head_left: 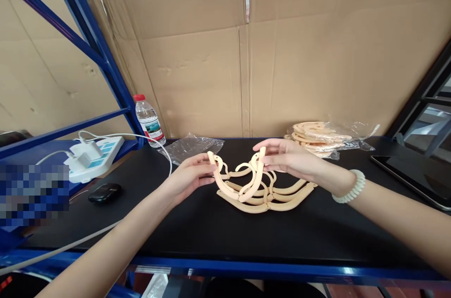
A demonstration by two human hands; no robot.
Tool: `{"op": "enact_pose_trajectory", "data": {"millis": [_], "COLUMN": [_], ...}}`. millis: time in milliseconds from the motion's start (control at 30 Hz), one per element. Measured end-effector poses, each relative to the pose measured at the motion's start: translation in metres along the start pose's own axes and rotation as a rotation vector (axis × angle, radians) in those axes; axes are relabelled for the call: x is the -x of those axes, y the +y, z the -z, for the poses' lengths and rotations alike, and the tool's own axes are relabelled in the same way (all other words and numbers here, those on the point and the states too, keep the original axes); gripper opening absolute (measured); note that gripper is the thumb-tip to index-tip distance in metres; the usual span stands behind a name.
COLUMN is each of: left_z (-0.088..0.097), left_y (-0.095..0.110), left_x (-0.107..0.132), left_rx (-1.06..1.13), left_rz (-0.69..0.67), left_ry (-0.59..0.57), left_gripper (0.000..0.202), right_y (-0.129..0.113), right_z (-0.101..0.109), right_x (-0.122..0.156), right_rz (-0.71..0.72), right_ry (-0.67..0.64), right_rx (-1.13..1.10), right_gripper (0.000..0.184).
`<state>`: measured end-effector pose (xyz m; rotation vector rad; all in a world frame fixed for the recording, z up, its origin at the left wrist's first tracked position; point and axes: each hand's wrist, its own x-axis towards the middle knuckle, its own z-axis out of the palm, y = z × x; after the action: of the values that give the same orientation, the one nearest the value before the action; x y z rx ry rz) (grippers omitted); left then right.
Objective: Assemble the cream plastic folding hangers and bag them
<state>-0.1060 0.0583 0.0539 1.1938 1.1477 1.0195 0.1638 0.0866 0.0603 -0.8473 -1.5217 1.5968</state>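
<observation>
A folding rack of pale, wood-coloured curved slats (259, 176), linked at small pivots, is in front of me with two of its ends raised. My left hand (188, 176) pinches the left raised end between thumb and fingers. At the other raised end, my right hand (292, 159) grips the slat near its tip; a pale beaded bracelet circles that wrist. More curved slats (291, 205) spread low over the black tabletop (197, 232), to the right of and below the raised part. Whether all of them are joined to the held part I cannot tell.
Similar slats in clear plastic (317, 138) lie at the back right, near a dark tablet (412, 178). A crumpled plastic bag (192, 146) and a water bottle (150, 121) are at the back left. Leftward are a black mouse (104, 192), a power strip (109, 154) and cables.
</observation>
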Motion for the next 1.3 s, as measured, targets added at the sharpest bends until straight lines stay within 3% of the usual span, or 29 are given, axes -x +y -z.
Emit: {"op": "enact_pose_trajectory", "data": {"millis": [233,433,700,900,1000,1133,1300], "left_z": [-0.016,-0.008,-0.006,0.001,0.010,0.015,0.020], "left_y": [0.012,0.015,0.003,0.005,0.010,0.011,0.010], "left_x": [-0.020,-0.038,-0.048,-0.063,-0.075,-0.095,-0.121], "left_rx": [-0.033,-0.003,0.042,0.072,0.066,0.009,-0.133], "left_rz": [-0.045,-0.090,-0.108,-0.135,-0.156,-0.107,-0.004], "left_ry": [-0.112,-0.110,-0.031,0.046,0.119,0.142,0.124], "left_gripper": [0.027,0.031,0.034,0.037,0.040,0.031,0.014], "right_y": [0.003,0.001,0.005,0.004,0.005,0.012,0.022], "right_z": [-0.011,-0.009,-0.006,-0.002,0.005,0.026,0.047], "right_x": [-0.043,-0.068,-0.081,-0.088,-0.097,-0.116,-0.138], "right_rz": [-0.036,-0.052,-0.067,-0.171,-0.178,-0.142,-0.195], "right_ry": [-0.040,-0.048,-0.097,-0.202,-0.178,-0.058,-0.043], "right_rx": [-0.091,-0.082,-0.117,-0.044,-0.009,0.046,0.160], "right_gripper": [0.029,0.026,0.025,0.049,0.049,0.064,0.051]}}
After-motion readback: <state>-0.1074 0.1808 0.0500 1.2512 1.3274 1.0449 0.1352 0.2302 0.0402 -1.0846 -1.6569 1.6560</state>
